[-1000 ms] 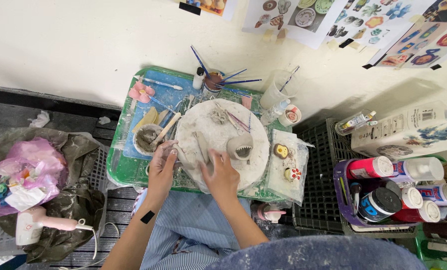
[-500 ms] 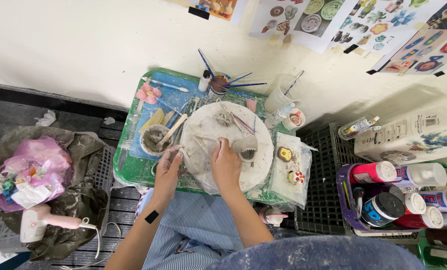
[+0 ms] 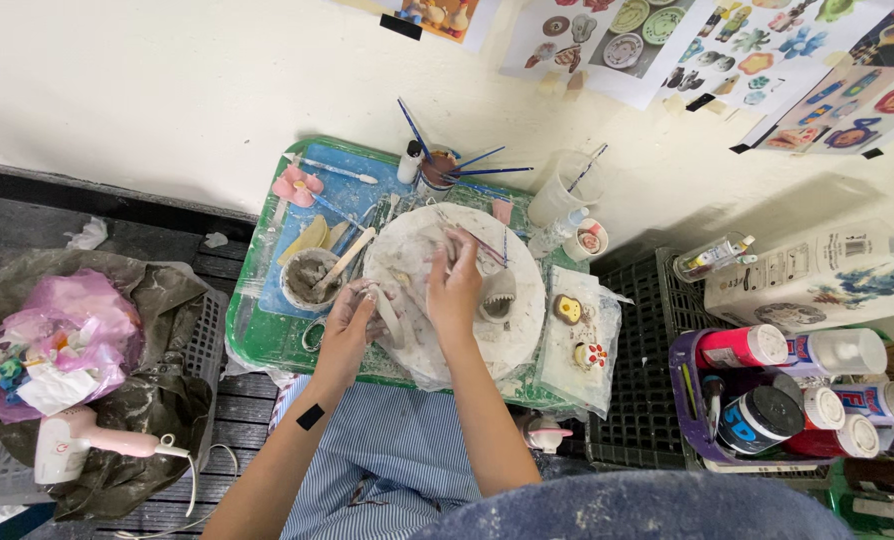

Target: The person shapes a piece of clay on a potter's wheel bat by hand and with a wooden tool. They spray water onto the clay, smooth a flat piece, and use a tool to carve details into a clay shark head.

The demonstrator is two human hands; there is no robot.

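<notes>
A single head-worn camera looks steeply down from above, facing the white wall (image 3: 147, 90) along the frame's top, fairly high over the green tray (image 3: 267, 340) at centre

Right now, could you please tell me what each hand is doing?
Left hand: closed on a pale clay strip at the edge of the round board.
Right hand: on the board; grip cannot be told.
</notes>
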